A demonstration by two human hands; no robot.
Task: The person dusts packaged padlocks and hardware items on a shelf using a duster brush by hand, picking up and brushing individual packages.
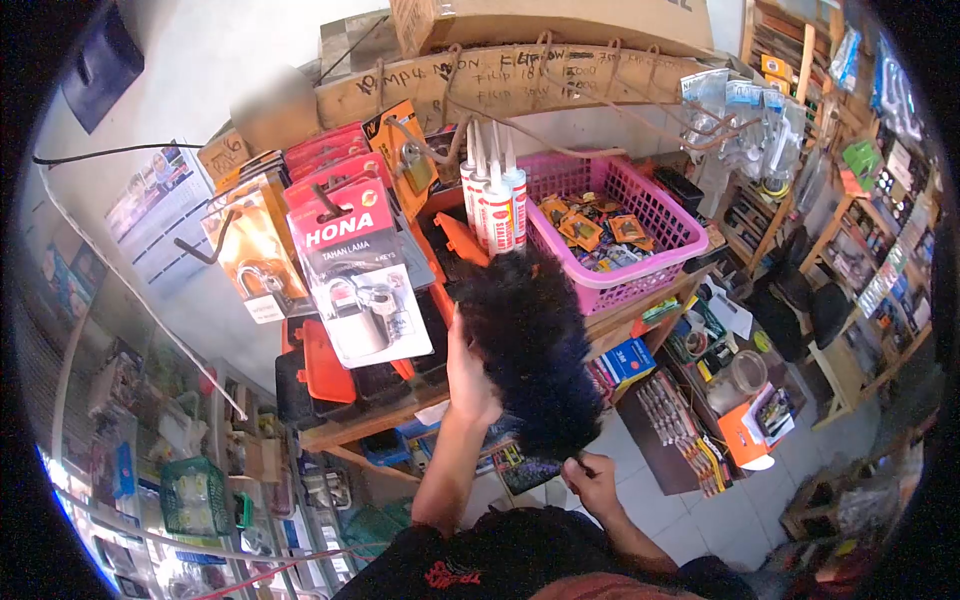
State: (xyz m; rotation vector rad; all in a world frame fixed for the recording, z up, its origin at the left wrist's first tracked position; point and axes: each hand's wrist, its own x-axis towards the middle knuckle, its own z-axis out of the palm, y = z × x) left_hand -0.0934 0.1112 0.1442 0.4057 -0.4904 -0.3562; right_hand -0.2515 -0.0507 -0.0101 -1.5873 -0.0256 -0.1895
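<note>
A fluffy black duster (535,350) fills the middle of the head view, its bushy end pointing up at the shelf. At its lower end, my right hand (592,482) is closed around the handle. My left hand (472,375) is raised against the duster's left side. The dark fibres hide most of its fingers, so its grip cannot be made out. Just beyond the duster's tip stand several white sealant tubes (493,205). To the left of my left hand hangs a HONA padlock pack (360,290).
A pink basket (600,275) of small orange packets stands right of the tubes. Orange and black bins (330,365) sit under the hanging packs. Metal hooks jut from a wooden board (500,85). Lower right is a display of boxed goods (745,430); crowded shelves line both sides.
</note>
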